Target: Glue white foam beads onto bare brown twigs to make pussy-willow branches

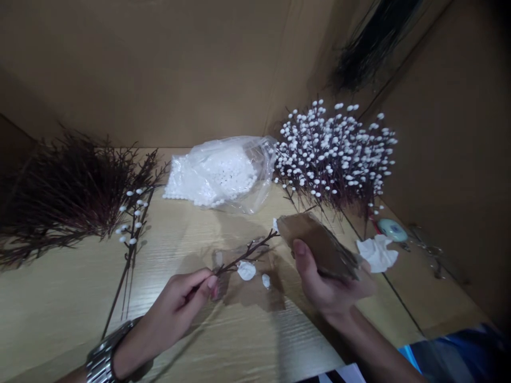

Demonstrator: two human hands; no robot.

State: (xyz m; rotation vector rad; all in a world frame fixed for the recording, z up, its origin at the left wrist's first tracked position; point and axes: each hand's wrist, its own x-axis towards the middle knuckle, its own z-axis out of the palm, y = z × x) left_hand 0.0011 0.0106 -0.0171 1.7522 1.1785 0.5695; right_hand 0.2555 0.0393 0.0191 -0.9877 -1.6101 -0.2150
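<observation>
My left hand (186, 298) pinches a dark brown artificial twig (251, 249) near its lower part, and the branching end points up to the right. In my right hand (325, 287) is a flat brown piece of cardboard (315, 239), gripped with the thumb on top. A bit of white stuff (275, 225) shows at the cardboard's left edge, by the twig's tip; whether they touch I cannot tell. Below the twig, a brown sheet (255, 295) lies on the table with a white blob (246, 271) and a smaller white blob (266, 280) on it.
A clear bag of white beads (219, 173) lies at the back. Bare twigs (75, 186) are heaped left, beside a white-berried stem (133, 226). Many white-tipped stems (335, 151) stand back right. Crumpled tissue (378, 254), a pale green rounded object (392, 230) and keys (433, 252) lie right.
</observation>
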